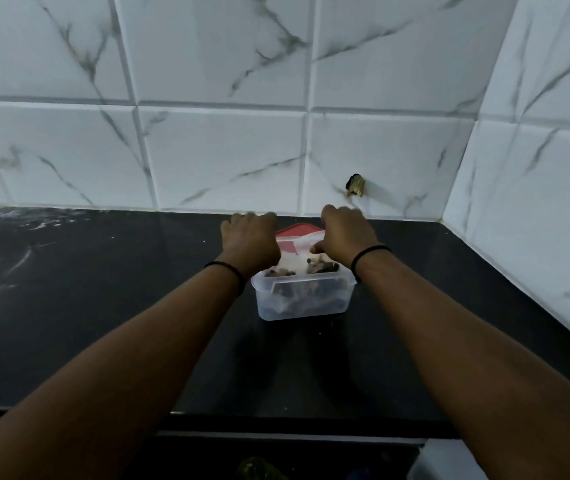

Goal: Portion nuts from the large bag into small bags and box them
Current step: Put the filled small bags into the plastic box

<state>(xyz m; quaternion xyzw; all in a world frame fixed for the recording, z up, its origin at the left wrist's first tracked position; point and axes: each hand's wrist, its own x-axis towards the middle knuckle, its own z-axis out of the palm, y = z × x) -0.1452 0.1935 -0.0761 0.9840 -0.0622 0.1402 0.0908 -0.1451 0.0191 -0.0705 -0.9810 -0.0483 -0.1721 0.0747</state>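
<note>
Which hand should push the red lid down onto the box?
Probably the right hand: it already grips the red lid over the clear box. The left hand sits at the lid's other edge, its grip hidden.

My arms are bare from the bottom edge of the view up to my hands, with no sleeves showing. Around my left wrist sits a thin black band (225, 268), a plain dark cord. My right wrist carries a matching thin black band (368, 255). My left hand (250, 237) and right hand (345, 233) are bare, ungloved, and I see no rings.
</note>
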